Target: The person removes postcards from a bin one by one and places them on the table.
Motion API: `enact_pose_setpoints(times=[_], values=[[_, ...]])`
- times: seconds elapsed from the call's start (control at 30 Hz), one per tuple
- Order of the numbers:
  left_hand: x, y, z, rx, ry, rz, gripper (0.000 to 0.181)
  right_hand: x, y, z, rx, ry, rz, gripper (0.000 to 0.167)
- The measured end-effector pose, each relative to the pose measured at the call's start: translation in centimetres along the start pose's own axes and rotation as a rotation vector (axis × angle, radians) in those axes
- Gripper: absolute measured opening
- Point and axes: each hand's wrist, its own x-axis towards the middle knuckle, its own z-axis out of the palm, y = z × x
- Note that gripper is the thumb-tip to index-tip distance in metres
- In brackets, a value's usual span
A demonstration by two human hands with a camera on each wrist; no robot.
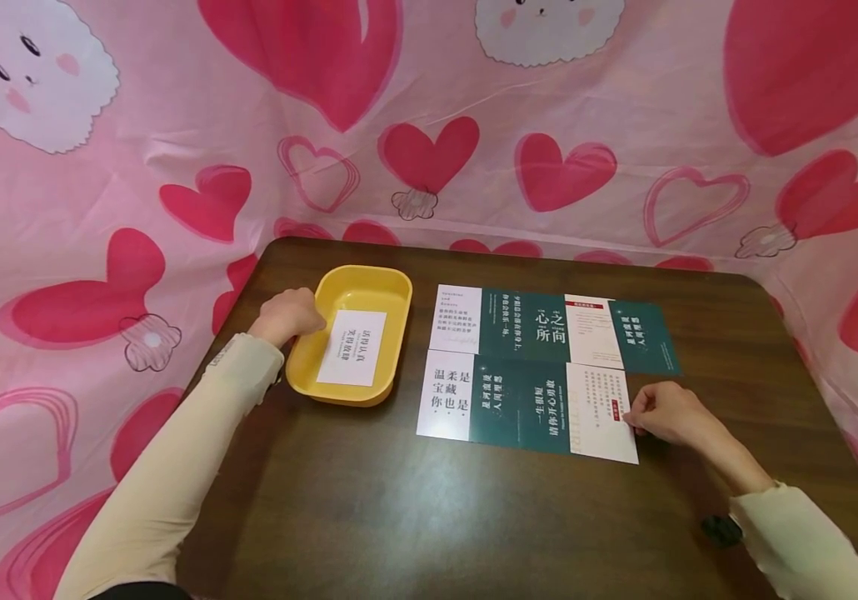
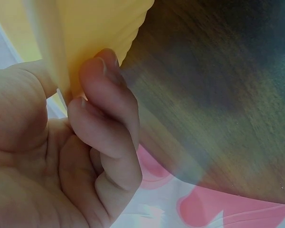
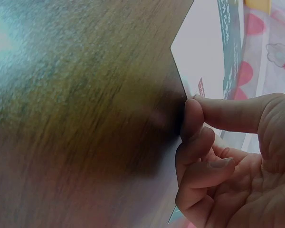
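At the left of the head view, my left hand [image 1: 290,317] grips the side rim of a yellow plastic tray [image 1: 395,287]. In the left wrist view the fingers [image 2: 109,133] curl round the tray's wall [image 2: 99,28]. A white card [image 1: 351,348] with dark lettering lies inside the tray. My right hand [image 1: 672,412] pinches the right edge of a white card [image 1: 601,412] with a red mark, at the right end of the nearer row. The right wrist view shows thumb and forefinger meeting at that card's edge [image 3: 199,52].
Two rows of printed cards, green like one card [image 1: 541,404] or white like another [image 1: 444,392], lie side by side on the dark wooden table [image 1: 429,517]. Pink cloth with hearts [image 1: 429,158] hangs behind and around the table.
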Motion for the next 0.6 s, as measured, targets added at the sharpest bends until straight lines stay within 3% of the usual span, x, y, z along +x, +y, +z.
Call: enact_pose_setpoints(times=[0.6], values=[[-0.29,0.04,-0.1,-0.004,-0.002,0.002,0.033,0.01,0.28,0.17,0.04,-0.007,-0.012,0.017]])
